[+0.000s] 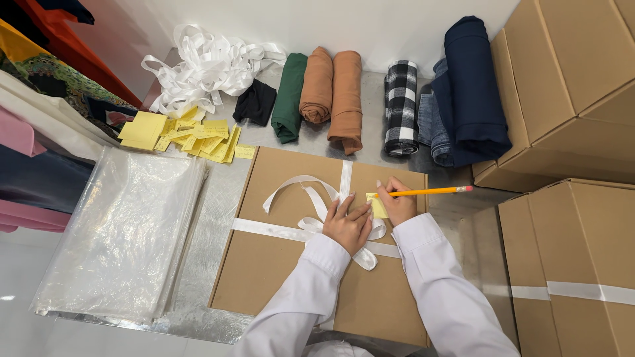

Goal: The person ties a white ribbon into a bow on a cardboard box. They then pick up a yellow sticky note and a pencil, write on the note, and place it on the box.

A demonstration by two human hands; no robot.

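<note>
Both hands pin note [378,207]: left hand [347,227] beside, right hand [397,203] gripping pencil [430,192].

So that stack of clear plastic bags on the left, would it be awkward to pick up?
Probably. The clear plastic bags look thin and glossy, so they would likely flop and slide apart. They seem light for their spread, and a push might just wrinkle the top sheets.

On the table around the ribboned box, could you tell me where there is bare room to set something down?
Bare metal shows between the ribboned box and the rolled fabrics, and right of the box beside the stacked cartons. The left is crowded: plastic bags, yellow notes, loose ribbon.
</note>
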